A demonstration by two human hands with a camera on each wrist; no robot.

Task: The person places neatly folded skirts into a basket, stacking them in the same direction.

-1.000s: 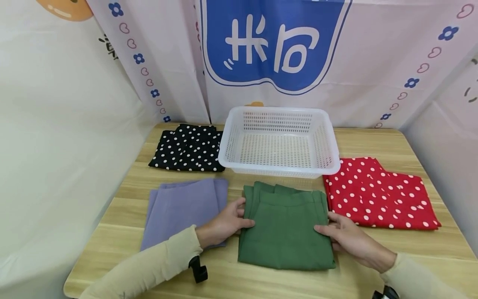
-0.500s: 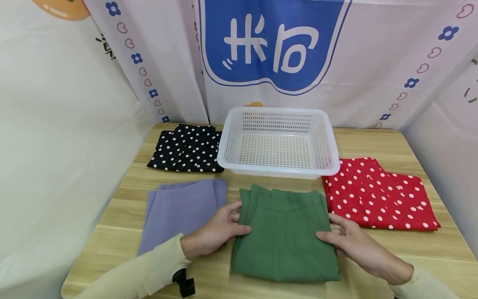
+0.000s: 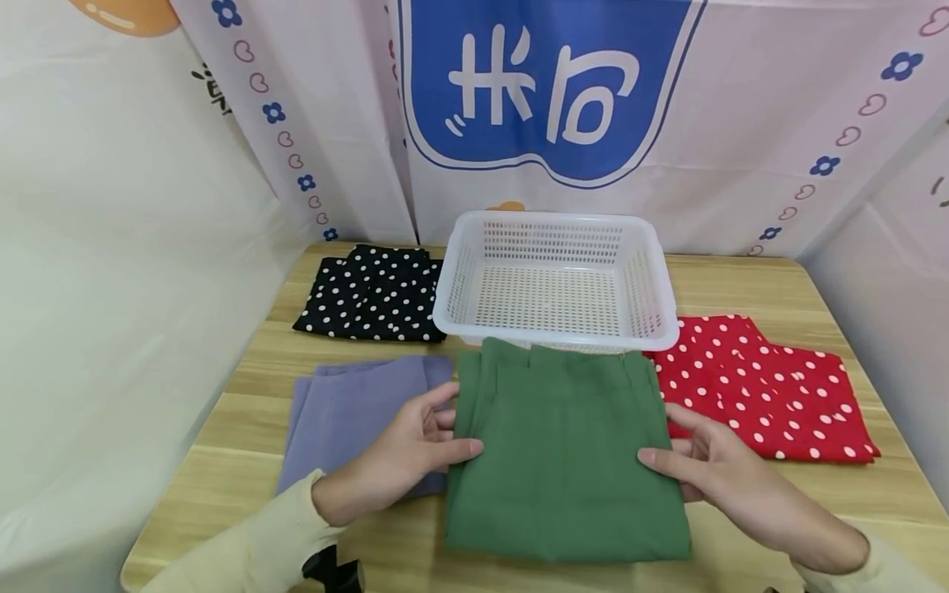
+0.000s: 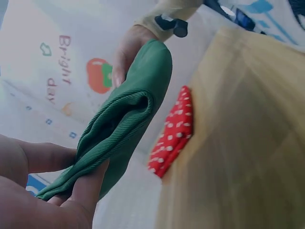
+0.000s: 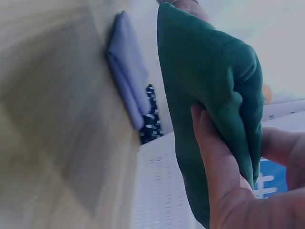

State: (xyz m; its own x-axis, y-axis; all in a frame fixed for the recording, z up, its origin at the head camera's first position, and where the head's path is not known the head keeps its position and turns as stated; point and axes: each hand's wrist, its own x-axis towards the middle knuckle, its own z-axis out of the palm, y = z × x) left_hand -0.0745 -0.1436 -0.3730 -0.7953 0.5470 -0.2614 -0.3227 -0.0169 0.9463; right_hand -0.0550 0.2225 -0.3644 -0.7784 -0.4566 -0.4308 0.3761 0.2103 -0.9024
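— Firstly, state the position of the green cloth (image 3: 559, 453).
— Folded in layers and held up off the wooden table (image 3: 189, 511), in front of the white basket (image 3: 549, 301). In the head view its upper edge meets the basket's front rim; from this angle I cannot tell whether the two touch.
— And the hands?
— Both are gripping. The left hand (image 3: 396, 457) pinches the cloth's left edge, thumb on the upper face, fingers behind. The right hand (image 3: 730, 478) holds the right edge in the same manner. The left wrist view shows the folded layers between thumb and fingers.
— Other articles noted?
— Three, all on the table. A black dotted cloth (image 3: 374, 292) lies folded just left of the basket. A lavender cloth (image 3: 356, 420) lies folded to the basket's front left, partly covered in the head view by the left hand. A red dotted cloth (image 3: 764, 391) lies beside the basket's front right corner.
— Background?
— Behind the basket hangs a pale curtain (image 3: 341, 123) bearing a blue panel with white characters.
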